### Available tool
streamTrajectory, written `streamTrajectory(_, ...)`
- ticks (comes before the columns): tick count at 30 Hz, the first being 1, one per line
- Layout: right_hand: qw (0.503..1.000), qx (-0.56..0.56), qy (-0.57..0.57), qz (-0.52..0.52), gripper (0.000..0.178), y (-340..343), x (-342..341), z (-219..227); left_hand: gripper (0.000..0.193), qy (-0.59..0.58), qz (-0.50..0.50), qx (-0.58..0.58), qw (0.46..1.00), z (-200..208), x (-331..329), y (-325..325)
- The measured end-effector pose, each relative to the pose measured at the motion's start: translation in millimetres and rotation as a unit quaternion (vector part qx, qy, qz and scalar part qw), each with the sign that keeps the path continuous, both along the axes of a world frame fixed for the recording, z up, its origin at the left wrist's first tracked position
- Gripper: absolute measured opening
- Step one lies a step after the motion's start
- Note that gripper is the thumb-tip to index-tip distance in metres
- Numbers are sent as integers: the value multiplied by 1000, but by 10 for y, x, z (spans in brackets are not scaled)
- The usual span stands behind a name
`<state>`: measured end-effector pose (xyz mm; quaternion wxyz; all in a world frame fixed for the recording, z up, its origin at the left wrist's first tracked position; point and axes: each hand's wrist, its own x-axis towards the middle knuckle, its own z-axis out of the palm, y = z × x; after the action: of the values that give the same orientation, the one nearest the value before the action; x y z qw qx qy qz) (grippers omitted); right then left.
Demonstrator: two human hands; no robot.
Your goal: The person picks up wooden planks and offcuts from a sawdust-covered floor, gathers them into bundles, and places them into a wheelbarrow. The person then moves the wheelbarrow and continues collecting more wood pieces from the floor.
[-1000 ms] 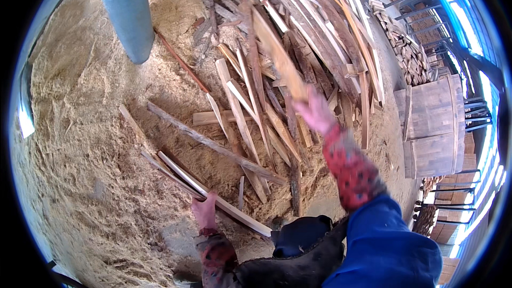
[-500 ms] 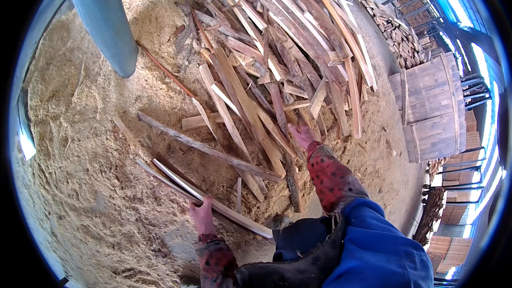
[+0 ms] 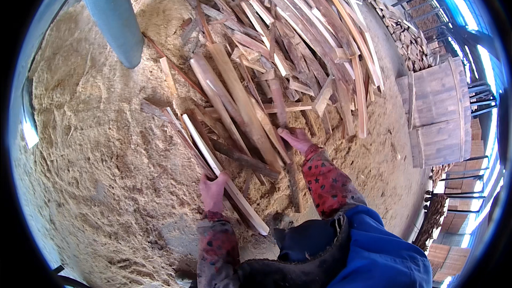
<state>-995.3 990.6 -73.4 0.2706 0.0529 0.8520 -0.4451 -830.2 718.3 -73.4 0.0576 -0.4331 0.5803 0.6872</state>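
Observation:
My left hand (image 3: pixel 214 192) is closed round a few long, narrow wood strips, held together and slanting from upper left to lower right. One of them, a pale strip (image 3: pixel 242 208), has a clean white edge; a darker one lies beside it. My right hand (image 3: pixel 296 138) is at the near edge of the wood pile, its thumb and fingers closed on a dark, bark-covered wood strip (image 3: pixel 278 104). Between the hands, a broad brown board (image 3: pixel 237 96) and other strips lie slanted on sawdust. The palm side of my right hand is hidden.
A large heap of wood offcuts (image 3: pixel 314 32) spreads toward the far side. Sawdust (image 3: pixel 106 144) covers the floor at left. A blue-grey curved machine part (image 3: pixel 109 16) hangs at upper left. A wooden crate (image 3: pixel 437 112) stands at right, with stacked wood pieces (image 3: pixel 402 37) beyond it.
The strips in my left hand have swung to a steeper slant, and that hand has moved slightly right and up. My right hand has shifted a little left and nearer. Strips between them have shifted.

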Motion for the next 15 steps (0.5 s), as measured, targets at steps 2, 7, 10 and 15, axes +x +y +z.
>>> streamTrajectory(2,998,-3,-51,27,71,-216,97,119,48,19,18,94,995,-20,2,-54)
streamTrajectory(7,991,26,46,120,57,-628,349,88,42,43,94,189,977,75,53,-168)
streamTrajectory(10,989,25,131,61,56,-698,609,73,43,43,99,204,973,7,159,-267)
streamTrajectory(15,974,69,51,207,40,-234,692,123,36,45,103,181,977,24,134,-266)
